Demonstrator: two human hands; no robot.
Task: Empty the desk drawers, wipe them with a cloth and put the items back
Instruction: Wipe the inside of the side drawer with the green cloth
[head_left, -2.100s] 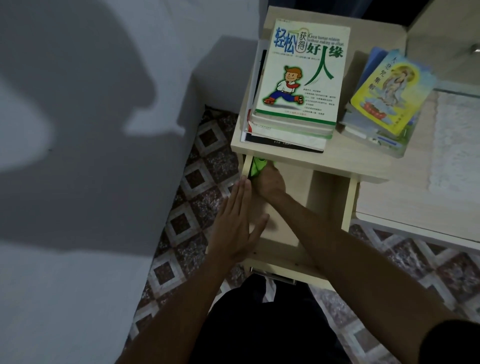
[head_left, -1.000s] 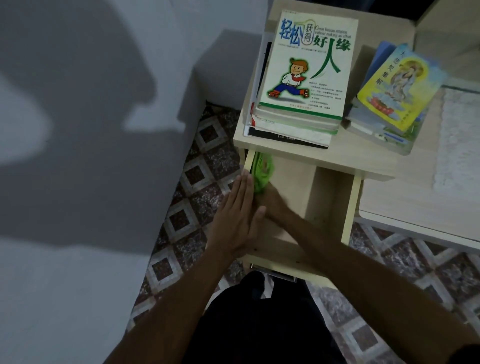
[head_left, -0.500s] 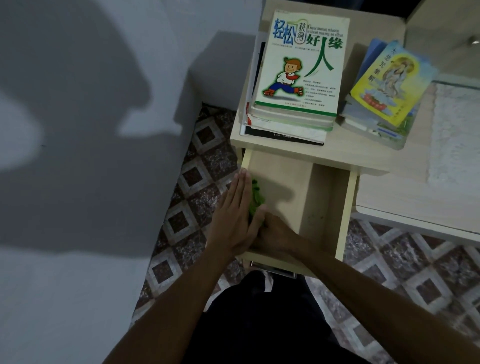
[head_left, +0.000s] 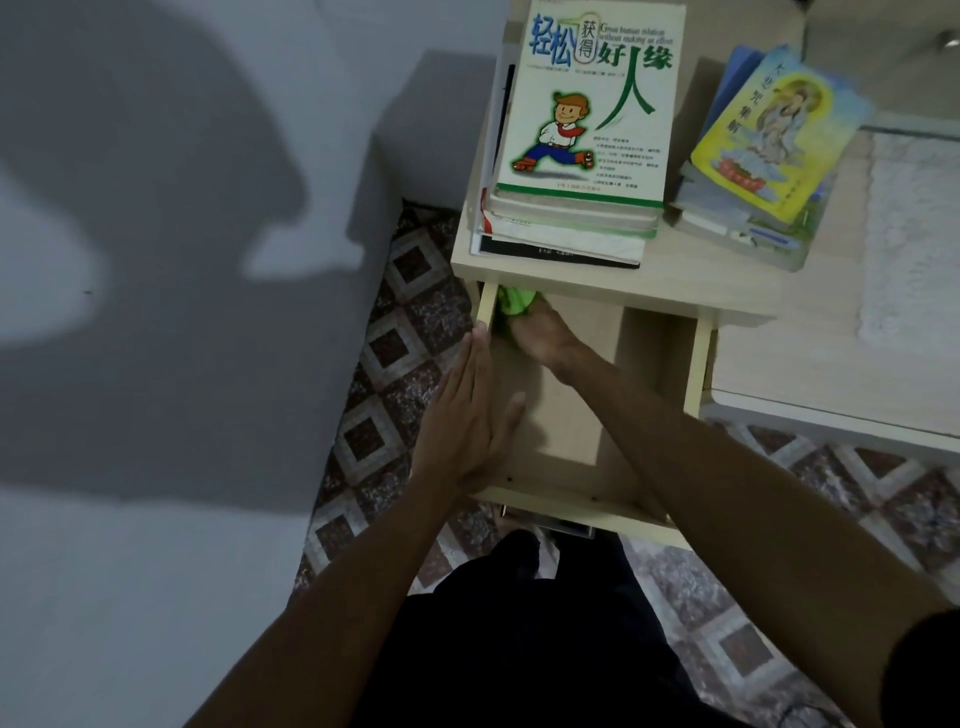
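Two stacks of paperback books (head_left: 582, 130) are kept on the light wooden desk (head_left: 727, 291), w/ the near stack close to the front edge, directly above the pulled-out pale wooden drawer (head_left: 571, 441). Risk: if the drawer is jolted or the wrist lifted, the stack could be knocked off. The crumpled green cloth (head_left: 514, 301) is pressed into the drawer's far-left corner, under the desk edge, by the right hand (head_left: 540, 332); cloth sits ahead of the fingers, which are curled over it, though grip detail is hidden. The left hand (head_left: 467, 421) is laid flat, fingers straight, against the drawer's left wall; nothing is held.
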